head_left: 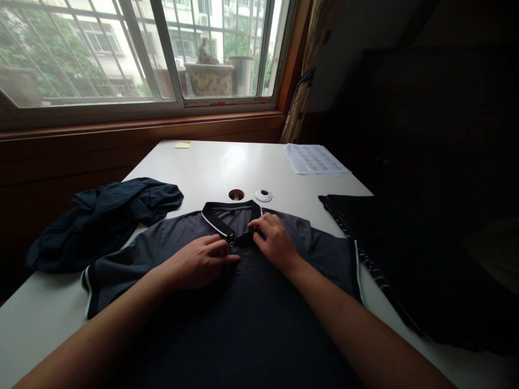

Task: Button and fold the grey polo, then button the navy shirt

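Note:
A dark grey polo shirt point(324, 254) with a white-trimmed black collar point(214, 213) lies flat, front up, on the white table point(211, 162). My left hand point(198, 262) rests on the chest just below the collar, its fingers pinched at the placket. My right hand point(275, 240) sits opposite it, fingers curled and gripping the other side of the placket. The two hands almost touch at the shirt's neck opening.
A crumpled dark blue garment point(101, 219) lies at the left. A black striped garment point(405, 254) lies at the right. A cable hole point(236, 194) and its white cap point(263, 195) sit behind the collar. Printed sheets point(314, 158) and a yellow note point(182, 144) lie farther back.

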Tool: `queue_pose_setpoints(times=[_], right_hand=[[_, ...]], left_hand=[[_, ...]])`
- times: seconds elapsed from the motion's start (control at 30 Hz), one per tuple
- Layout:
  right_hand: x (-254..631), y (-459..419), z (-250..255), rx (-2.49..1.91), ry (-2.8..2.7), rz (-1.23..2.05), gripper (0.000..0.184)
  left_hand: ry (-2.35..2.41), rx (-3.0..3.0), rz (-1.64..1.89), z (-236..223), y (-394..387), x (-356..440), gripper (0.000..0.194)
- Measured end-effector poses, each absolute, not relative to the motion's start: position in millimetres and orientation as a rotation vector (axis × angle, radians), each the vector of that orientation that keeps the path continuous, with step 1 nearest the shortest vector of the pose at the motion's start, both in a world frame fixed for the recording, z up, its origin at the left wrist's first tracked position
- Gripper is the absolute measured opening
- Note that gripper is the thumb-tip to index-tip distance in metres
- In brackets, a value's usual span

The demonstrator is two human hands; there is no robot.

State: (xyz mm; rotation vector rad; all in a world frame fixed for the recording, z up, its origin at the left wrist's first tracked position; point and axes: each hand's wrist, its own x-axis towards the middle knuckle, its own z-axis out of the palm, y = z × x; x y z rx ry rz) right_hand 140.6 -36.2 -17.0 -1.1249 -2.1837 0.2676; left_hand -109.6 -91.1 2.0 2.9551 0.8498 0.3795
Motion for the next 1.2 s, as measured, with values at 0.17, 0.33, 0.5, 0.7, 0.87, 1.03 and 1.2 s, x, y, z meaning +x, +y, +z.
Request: queue_pose_setpoints(times=[0.17,0.33,0.5,0.7,0.87,1.03,1.2], right_hand=[[140.9,-35.9,-16.3,-1.119,-2.18,0.282,0.023],[141.1,-35.0,-17.4,-1.117,-2.179,0.294,0.024],[140.8,-35.1,-18.2,-1.117,-2.175,0.296,0.023],[140.8,-35.7,-15.5,-1.117,-2.177,0.307,0.024],[141.5,-34.6,-16.4,-1.117,-2.183,0.304,0.025],[141.0,-35.0,-16.2,-1.137,-2.179,0.302,0.024],[141.3,-35.3,-15.5,-1.147,-2.169,0.309,0.025]], left_hand=[[0.949,2.768,0.452,1.9,-91.6,-108.4,0.038],[1.014,2.555,0.535,-4.2,-89.4,-106.8,0.02],[1.093,2.492,0.525,-10.3,-89.3,-102.5,0.016],[1.071,2.457,0.56,-11.8,-87.3,-102.3,0.009],[1.07,2.438,0.569,-10.3,-87.7,-102.8,0.006],[1.097,2.408,0.598,-13.2,-88.8,-103.9,0.013],[1.089,2.38,0.666,-16.5,-88.5,-105.0,0.016]])
